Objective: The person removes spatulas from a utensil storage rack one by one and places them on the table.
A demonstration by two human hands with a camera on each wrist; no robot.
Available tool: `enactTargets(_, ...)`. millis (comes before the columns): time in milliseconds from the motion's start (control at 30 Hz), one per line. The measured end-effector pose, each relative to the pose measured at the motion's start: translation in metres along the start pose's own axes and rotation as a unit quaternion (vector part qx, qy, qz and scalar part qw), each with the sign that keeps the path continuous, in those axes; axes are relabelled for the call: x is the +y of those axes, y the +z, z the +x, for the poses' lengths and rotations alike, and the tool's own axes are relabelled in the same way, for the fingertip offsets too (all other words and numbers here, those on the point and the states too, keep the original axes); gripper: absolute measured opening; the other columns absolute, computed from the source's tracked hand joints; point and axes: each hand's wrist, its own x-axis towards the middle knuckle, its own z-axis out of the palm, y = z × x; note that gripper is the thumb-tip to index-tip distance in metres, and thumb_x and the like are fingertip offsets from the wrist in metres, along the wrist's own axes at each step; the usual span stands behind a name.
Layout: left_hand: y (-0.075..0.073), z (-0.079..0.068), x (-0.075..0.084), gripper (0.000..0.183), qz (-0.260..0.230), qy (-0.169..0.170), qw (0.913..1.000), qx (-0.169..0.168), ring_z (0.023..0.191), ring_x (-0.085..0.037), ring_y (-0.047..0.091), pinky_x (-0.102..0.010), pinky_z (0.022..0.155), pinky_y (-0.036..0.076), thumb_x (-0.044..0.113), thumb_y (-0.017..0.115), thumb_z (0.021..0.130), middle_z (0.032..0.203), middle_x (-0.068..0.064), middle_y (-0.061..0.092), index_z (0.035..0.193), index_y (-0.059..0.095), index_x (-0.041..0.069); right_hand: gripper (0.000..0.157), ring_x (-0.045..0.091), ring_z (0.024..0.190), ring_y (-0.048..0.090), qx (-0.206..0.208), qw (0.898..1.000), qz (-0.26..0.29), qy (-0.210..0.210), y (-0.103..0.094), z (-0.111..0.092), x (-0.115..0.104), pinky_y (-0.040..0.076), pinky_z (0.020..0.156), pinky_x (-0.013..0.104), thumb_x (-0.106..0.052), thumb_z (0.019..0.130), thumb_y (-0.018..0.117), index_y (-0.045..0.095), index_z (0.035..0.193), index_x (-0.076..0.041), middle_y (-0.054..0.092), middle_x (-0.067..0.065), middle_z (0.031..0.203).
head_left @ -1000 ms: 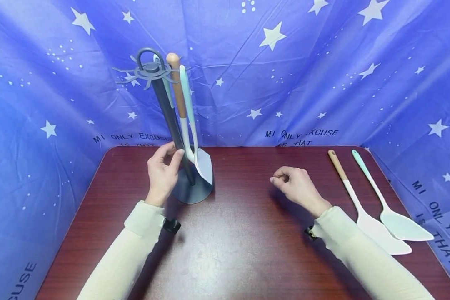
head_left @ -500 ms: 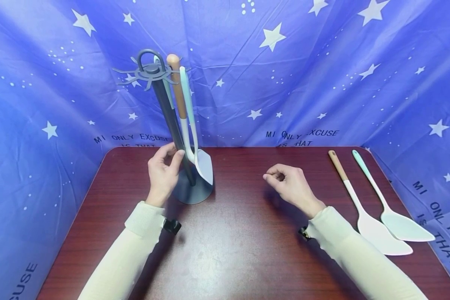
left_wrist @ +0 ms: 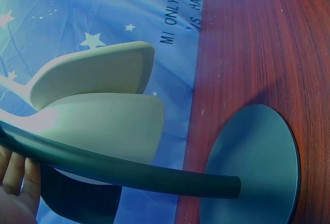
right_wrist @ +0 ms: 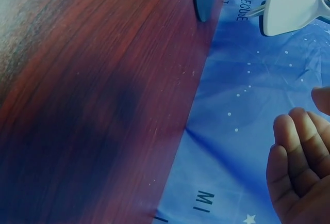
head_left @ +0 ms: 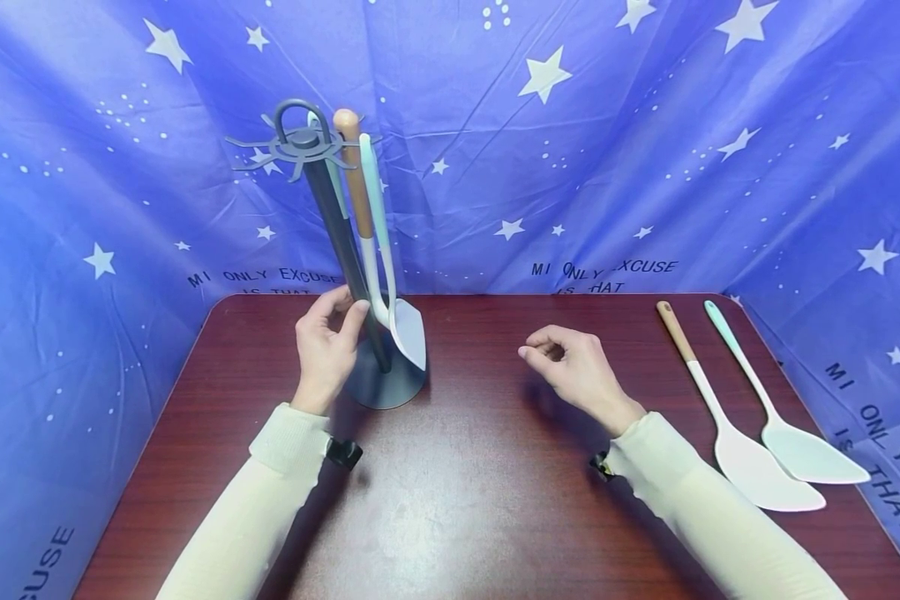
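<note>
My left hand (head_left: 326, 346) grips the dark grey pole of a utensil stand (head_left: 341, 237) low down, above its round base (left_wrist: 258, 146). Hanging from the stand's hooked top are a utensil with a wooden handle (head_left: 355, 179) and a spatula with a mint handle (head_left: 375, 204), plus another mint handle partly behind the pole. In the left wrist view, two pale utensil heads (left_wrist: 103, 123) and a dark one (left_wrist: 82, 198) lie beside the pole. My right hand (head_left: 573, 371) hovers over the table right of the stand, fingers loosely curled, holding nothing.
On the table's right side lie a white turner with a wooden handle (head_left: 768, 475) and a pale one with a mint handle (head_left: 806, 454), their blades partly overlapping. A blue star-patterned cloth (head_left: 480, 150) surrounds the dark red table (head_left: 457, 500).
My right hand has moved left, slightly nearer the stand. The left hand, the stand and the turners on the table stay in place.
</note>
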Motion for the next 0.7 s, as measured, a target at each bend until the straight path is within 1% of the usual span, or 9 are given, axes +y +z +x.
enactTargets(267, 0.000, 0.000, -0.001, 0.018, 0.001, 0.001, 1.0000, 0.000, 0.073, -0.009, 0.060, -0.016, 0.068, 0.049, -0.008, 0.065, 0.085, 0.087, -0.028, 0.066, 0.102, 0.064, -0.015, 0.010, 0.009, 0.064, 0.059, 0.008, 1.000, 0.011, -0.008, 0.003, 0.004, -0.007, 0.049, 0.058, 0.025, -0.025, 0.085, 0.072, 0.071, 0.090, -0.016, 0.067, -0.008, 0.076)
enactTargets(467, -0.001, 0.000, -0.001, 0.019, 0.001, 0.006, 1.0000, 0.004, 0.074, -0.007, 0.061, -0.017, 0.069, 0.050, -0.008, 0.066, 0.085, 0.087, -0.029, 0.067, 0.102, 0.064, -0.015, 0.010, 0.009, 0.064, 0.058, 0.006, 0.999, 0.029, -0.013, 0.008, 0.009, -0.017, 0.049, 0.058, 0.026, -0.024, 0.085, 0.072, 0.071, 0.090, -0.016, 0.067, -0.008, 0.076)
enactTargets(700, 0.000, -0.001, 0.000, 0.018, 0.005, 0.009, 0.9999, 0.003, 0.073, -0.008, 0.060, -0.016, 0.068, 0.049, -0.008, 0.066, 0.085, 0.086, -0.028, 0.066, 0.101, 0.064, -0.015, 0.009, 0.008, 0.064, 0.058, 0.011, 0.999, 0.041, -0.017, 0.013, 0.015, -0.024, 0.050, 0.059, 0.026, -0.023, 0.085, 0.073, 0.071, 0.089, -0.016, 0.067, -0.009, 0.076)
